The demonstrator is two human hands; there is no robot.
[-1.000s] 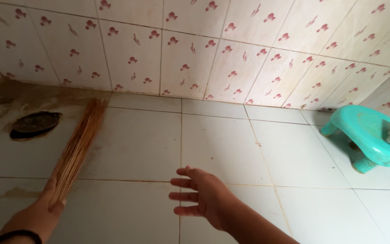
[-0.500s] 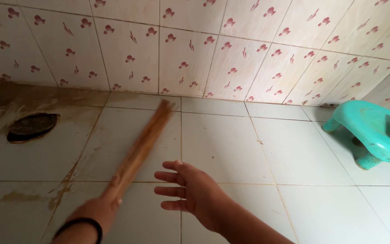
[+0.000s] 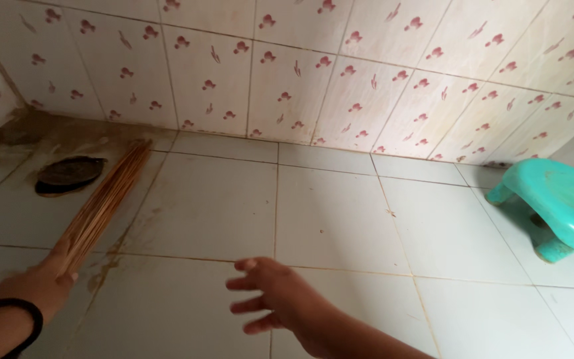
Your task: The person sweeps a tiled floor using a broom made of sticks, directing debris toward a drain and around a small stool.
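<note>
Over tiled floor [image 3: 207, 213], hands: left [image 3: 38, 289] grips broom [image 3: 101, 206], right [image 3: 277, 299] splayed.

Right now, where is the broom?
In the head view the stick broom is at the left, gripped by the left hand, its tip on the floor tiles beside the dark drain cover.

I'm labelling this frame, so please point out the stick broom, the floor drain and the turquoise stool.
stick broom [image 3: 104, 203]: head view, middle of the bristle bundle.
floor drain [image 3: 69, 175]: head view, centre of its dark cover.
turquoise stool [image 3: 556, 203]: head view, on the seat top.
</note>
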